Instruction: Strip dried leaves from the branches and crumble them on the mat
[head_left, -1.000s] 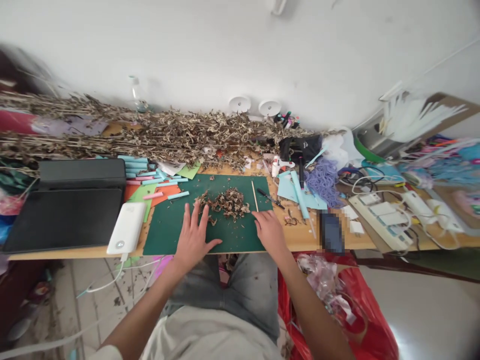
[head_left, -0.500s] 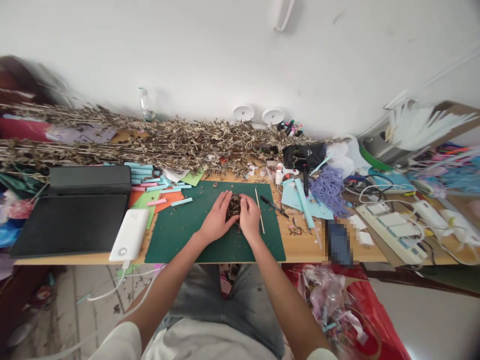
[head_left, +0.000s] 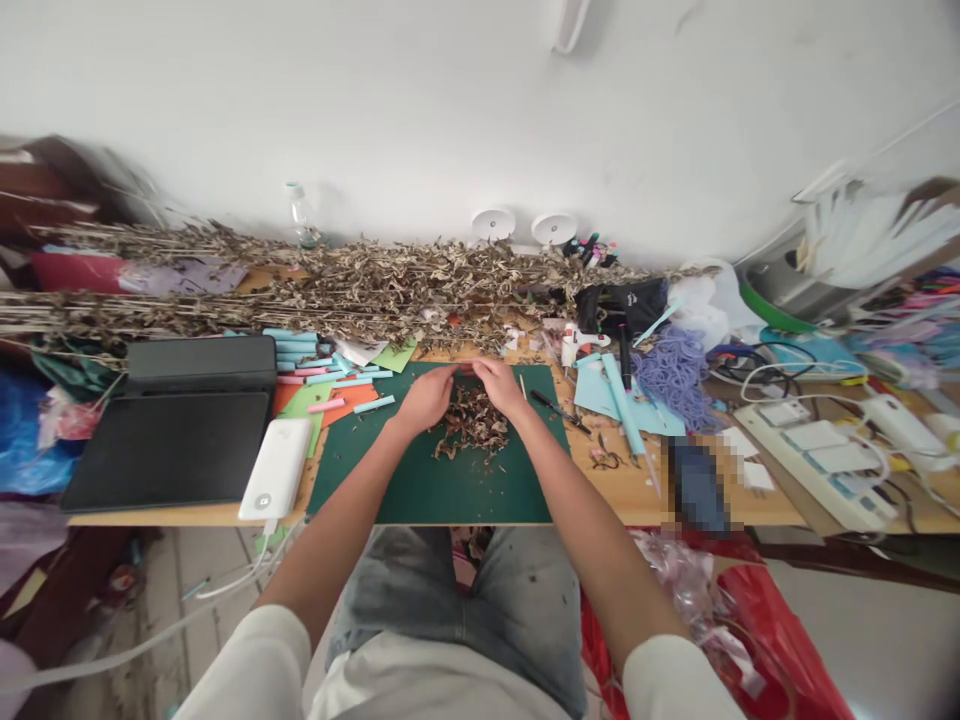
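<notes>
A heap of dried brown leaves (head_left: 471, 425) lies on a dark green cutting mat (head_left: 442, 480) at the table's front. My left hand (head_left: 425, 398) and my right hand (head_left: 500, 385) rest at the far edge of the heap, fingers curled and meeting over the top of it. Both hands cup the leaves from behind. A thin wooden stick (head_left: 523, 387) lies just right of my right hand, and small black scissors (head_left: 559, 408) lie beyond it.
A long bundle of dried leafy branches (head_left: 337, 285) runs along the back. A black case (head_left: 176, 425) and a white power bank (head_left: 275, 483) sit left of the mat. Paper rolls, purple yarn (head_left: 675, 370), a phone (head_left: 697, 487) and a power strip (head_left: 817, 455) crowd the right. A red bag (head_left: 757, 630) hangs below.
My hands went from lying flat at the mat's near part to closing over the leaves, then moved to the heap's far edge. The leaves are gathered into a tighter pile.
</notes>
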